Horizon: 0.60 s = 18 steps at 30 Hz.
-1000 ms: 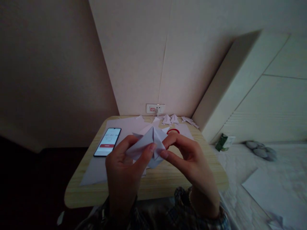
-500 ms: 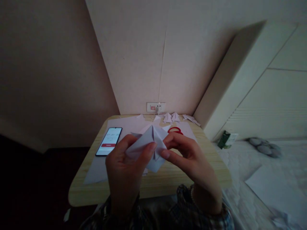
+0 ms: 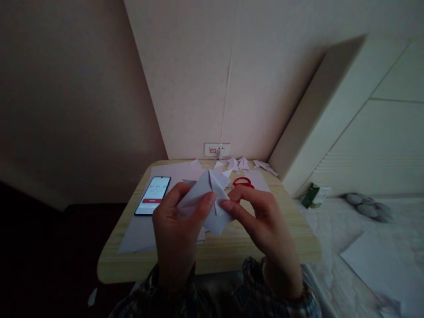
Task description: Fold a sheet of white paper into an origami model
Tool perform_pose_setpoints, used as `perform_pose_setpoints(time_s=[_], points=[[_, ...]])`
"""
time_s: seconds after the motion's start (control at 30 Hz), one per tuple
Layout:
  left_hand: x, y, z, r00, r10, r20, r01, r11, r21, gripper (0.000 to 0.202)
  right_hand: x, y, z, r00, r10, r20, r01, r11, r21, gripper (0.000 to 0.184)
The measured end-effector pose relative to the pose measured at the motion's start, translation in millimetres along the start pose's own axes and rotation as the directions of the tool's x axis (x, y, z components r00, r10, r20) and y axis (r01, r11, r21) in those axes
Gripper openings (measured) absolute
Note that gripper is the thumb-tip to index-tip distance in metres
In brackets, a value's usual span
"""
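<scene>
Holds a folded paper [image 3: 206,194] in the air over the near half of the table [image 3: 212,261], clear of the top and in front of the chest. Grips it from both sides. Closes the left hand [image 3: 175,234] on the left flap: thumb bent across the near face with its tip pressed close to the middle crease, forefinger reaching up behind the flap, other fingers hidden. Closes the right hand [image 3: 266,225] on the right flap in the same way: thumb tip on the near face just beside the left thumb tip, forefinger curled over the upper right edge, remaining fingers folded under and out of sight. Leaves no gap between fingers and paper on either side.

Points the sharp peak up and away, toward the wall and the socket [image 3: 217,149]. Aims the blunter lower corner down and back toward the body, slightly to the right. Runs the long axis from peak to lower corner, nearly upright in the view, with the crease along it and the two flaps spread left and right.

Behind the hands: a lit phone [image 3: 153,195] lying flat on a sheet [image 3: 139,232] at the left of the table, red scissors [image 3: 243,182] just beyond the right forefinger, small folded pieces [image 3: 236,164] in a row along the far edge.
</scene>
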<state>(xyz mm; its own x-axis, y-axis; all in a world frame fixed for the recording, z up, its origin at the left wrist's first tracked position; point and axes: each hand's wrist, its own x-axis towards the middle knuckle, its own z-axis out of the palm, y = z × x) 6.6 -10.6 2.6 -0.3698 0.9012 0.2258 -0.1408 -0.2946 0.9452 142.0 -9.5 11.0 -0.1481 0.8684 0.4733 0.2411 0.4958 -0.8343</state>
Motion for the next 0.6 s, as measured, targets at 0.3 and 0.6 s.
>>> perform_pose_setpoints(time_s=[0.3, 0.6], points=[[3.4, 0.7, -3.4, 0.986, -0.086, 0.141, 0.092, 0.995, -0.034, 0.026, 2.8, 5.0, 5.0, 0.992, -0.023, -0.12, 0.026, 0.999, 0.019, 0.029], [5.8, -1.2, -8.0, 0.967, -0.043, 0.251, 0.049, 0.999, -0.019, 0.024, 3.0, 7.0, 4.4, 0.986, 0.021, -0.167, 0.005, 0.988, 0.154, 0.013]])
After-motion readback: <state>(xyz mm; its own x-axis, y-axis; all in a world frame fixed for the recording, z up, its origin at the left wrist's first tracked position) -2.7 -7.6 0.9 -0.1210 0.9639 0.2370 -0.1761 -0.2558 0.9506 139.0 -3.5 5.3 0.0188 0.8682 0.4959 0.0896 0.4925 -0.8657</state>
